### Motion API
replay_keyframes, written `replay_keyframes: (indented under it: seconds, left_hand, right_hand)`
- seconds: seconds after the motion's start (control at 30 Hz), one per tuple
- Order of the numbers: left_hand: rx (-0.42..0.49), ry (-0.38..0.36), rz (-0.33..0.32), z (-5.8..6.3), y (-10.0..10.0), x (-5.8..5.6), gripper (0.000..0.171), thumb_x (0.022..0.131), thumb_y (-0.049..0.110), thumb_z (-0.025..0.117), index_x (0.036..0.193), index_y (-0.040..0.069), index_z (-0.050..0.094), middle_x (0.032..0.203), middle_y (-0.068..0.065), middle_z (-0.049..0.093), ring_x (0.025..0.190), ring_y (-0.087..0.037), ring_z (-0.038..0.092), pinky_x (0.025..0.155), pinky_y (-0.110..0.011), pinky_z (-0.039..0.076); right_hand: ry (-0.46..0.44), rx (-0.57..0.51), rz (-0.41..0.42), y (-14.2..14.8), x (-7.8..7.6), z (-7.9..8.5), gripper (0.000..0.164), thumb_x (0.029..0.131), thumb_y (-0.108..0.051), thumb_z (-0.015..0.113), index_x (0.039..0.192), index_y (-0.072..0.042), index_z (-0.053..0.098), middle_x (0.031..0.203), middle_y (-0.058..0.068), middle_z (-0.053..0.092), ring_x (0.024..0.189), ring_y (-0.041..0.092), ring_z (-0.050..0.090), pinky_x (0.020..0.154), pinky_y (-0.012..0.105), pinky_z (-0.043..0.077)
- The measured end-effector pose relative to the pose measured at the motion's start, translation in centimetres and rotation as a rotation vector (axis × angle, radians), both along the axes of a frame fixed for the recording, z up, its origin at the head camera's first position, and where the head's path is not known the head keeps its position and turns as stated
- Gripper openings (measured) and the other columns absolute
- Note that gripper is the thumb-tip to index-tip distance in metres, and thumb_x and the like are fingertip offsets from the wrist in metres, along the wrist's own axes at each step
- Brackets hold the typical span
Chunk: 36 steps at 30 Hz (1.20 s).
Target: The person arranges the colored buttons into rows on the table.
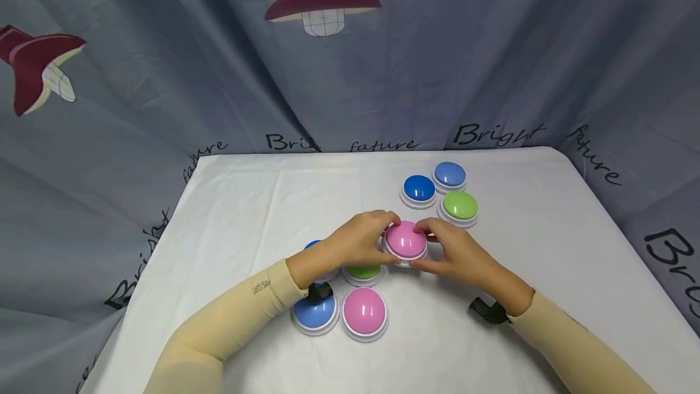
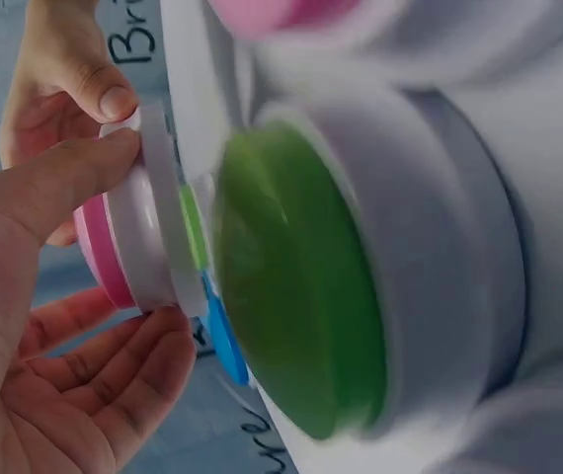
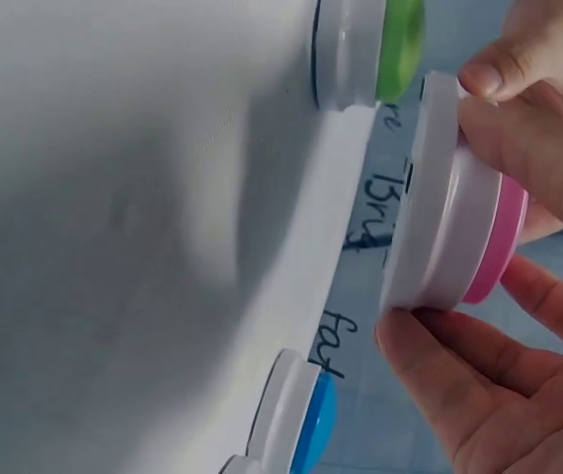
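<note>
A pink push button [image 1: 406, 239] with a round white base is held between both hands, raised off the table in the wrist views. My left hand [image 1: 358, 237] grips its left side, thumb at the near edge and fingers at the far edge. Opposite, my right hand [image 1: 462, 253] pinches the right side of the base the same way. Below the left forearm and wrist are a green button [image 1: 363, 272], a light blue button [image 1: 314, 314] and a mostly covered blue button [image 1: 312, 244]. A second pink button [image 1: 364, 311] lies closest to me.
Farther back on the white-covered table [image 1: 246, 199] stand a dark blue button [image 1: 419, 188], a light blue button [image 1: 450, 174] and a green button [image 1: 460, 205], close together. Behind the table hangs a grey-blue curtain [image 1: 219, 65] printed with lamps and lettering.
</note>
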<state>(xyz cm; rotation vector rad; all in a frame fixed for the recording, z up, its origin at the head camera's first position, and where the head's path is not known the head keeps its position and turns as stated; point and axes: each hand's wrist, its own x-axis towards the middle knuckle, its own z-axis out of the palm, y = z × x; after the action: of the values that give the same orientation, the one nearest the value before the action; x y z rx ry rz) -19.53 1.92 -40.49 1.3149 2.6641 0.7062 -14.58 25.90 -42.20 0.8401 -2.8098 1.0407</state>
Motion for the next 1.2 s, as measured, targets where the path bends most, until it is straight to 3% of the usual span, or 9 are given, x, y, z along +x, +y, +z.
replay_keyframes:
  seconds: [0.2,0.5,0.83,1.2]
  left_hand:
    - [-0.019,0.004,-0.033,0.2,0.2,2.0,0.066,0.075,0.043,0.085,0.122,0.007,0.058,0.108,0.001,0.065,0.096,-0.008,0.059,0.086,-0.017,0.047]
    - [-0.043,-0.007,-0.081,-0.1,0.3,3.9,0.065,0.074,0.047,0.084,0.120,0.008,0.058,0.105,0.002,0.067,0.093,-0.005,0.061,0.081,-0.015,0.048]
    - [-0.105,0.020,-0.100,-0.5,0.4,6.1,0.063,0.076,0.049,0.082,0.119,0.012,0.055,0.103,0.003,0.066,0.095,-0.008,0.062,0.078,-0.017,0.049]
    - [-0.099,0.071,-0.146,-1.6,0.4,7.5,0.063,0.076,0.049,0.082,0.118,0.012,0.055,0.103,0.004,0.065,0.093,-0.007,0.061,0.079,-0.016,0.047]
  right_hand:
    - [0.013,-0.021,0.046,0.6,1.9,-0.3,0.064,0.070,-0.026,0.092,0.122,-0.011,0.058,0.115,-0.005,0.061,0.106,0.013,0.062,0.086,0.033,0.054]
    - [0.014,-0.053,0.101,0.9,3.8,-0.7,0.059,0.073,-0.032,0.089,0.119,-0.013,0.059,0.112,-0.011,0.060,0.103,0.008,0.061,0.085,0.029,0.055]
    - [0.056,-0.078,0.161,1.0,5.6,-1.5,0.060,0.071,-0.029,0.091,0.118,-0.011,0.059,0.111,-0.008,0.061,0.100,0.010,0.062,0.082,0.032,0.056]
    - [0.092,-0.001,0.149,1.1,7.1,-2.2,0.065,0.070,-0.040,0.090,0.120,-0.011,0.059,0.113,-0.011,0.059,0.100,0.006,0.060,0.085,0.027,0.053]
